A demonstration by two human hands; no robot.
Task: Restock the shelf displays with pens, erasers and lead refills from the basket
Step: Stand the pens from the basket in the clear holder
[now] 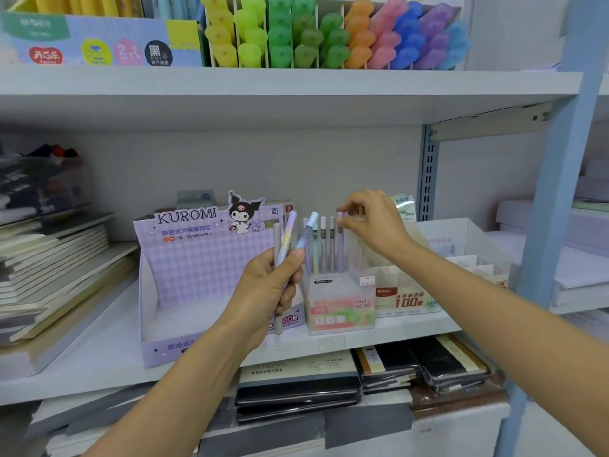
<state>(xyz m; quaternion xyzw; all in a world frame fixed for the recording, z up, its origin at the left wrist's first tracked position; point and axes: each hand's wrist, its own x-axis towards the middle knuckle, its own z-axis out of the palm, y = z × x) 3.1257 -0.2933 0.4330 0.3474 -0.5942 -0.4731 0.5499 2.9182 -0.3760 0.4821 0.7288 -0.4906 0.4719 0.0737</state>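
Note:
My left hand [268, 291] grips a small bunch of pastel lead refill tubes [287, 240], fanned upward in front of the middle shelf. A clear Fruit Soda display box [341, 305] stands on the shelf with several refill tubes [324, 245] upright in it. My right hand [372, 222] reaches over this box and pinches the top of a purple tube [340, 239] at the row's right end. The purple Kuromi display box [197, 255] stands left of it and looks empty inside. No basket is in view.
A white lead-refill box [408, 300] stands right of the clear box. Stacked notebooks [52, 272] lie at the shelf's left. Highlighters [329, 34] fill the upper shelf. Dark wrapped notebooks [362, 377] sit on the shelf below. A blue upright post [553, 192] borders the right.

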